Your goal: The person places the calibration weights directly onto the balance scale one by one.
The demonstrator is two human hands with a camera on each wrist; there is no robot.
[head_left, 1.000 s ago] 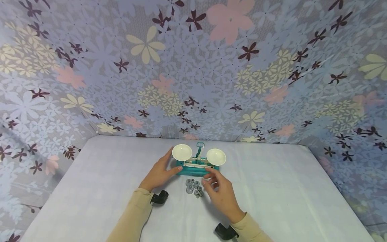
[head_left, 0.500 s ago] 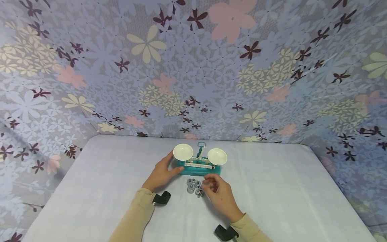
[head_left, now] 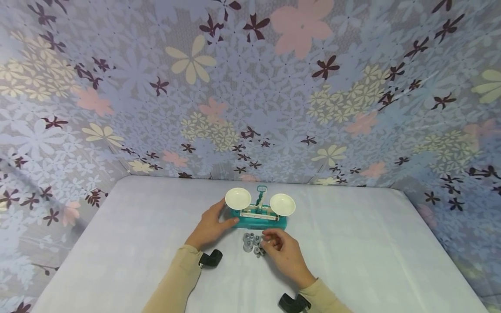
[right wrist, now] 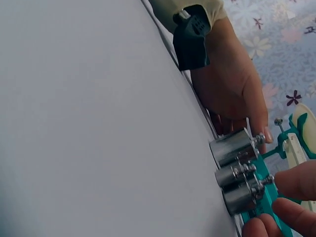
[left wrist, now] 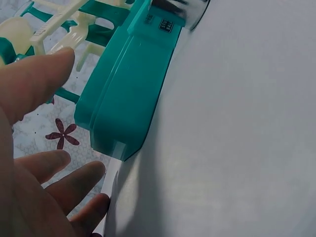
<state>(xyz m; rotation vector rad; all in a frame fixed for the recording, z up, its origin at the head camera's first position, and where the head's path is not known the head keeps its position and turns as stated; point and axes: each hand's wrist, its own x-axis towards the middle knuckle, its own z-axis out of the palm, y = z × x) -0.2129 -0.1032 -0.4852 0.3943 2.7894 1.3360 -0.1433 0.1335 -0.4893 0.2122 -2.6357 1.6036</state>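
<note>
A green two-pan balance (head_left: 260,223) stands on the white cloth, with a white left pan (head_left: 238,198) and a white right pan (head_left: 282,204). My left hand (head_left: 209,226) spreads around its left end; in the left wrist view the thumb (left wrist: 52,74) lies over the side of the green base (left wrist: 126,98) and the fingers are relaxed. Metal knobbed weights (head_left: 248,246) cluster in front of the balance. Loosely bent, my right hand (head_left: 288,256) is at their right side. In the right wrist view its fingertips (right wrist: 296,180) are beside a weight's knob; no grip shows.
White cloth (head_left: 372,252) covers the table. Floral fabric (head_left: 250,108) rises behind the table's back edge and at both sides. A black wrist camera (head_left: 211,258) sits on the left wrist and another black camera (head_left: 293,303) on the right.
My right hand has moved from the balance's front right corner toward the viewer, to the weights. My left hand stays at the balance's left end.
</note>
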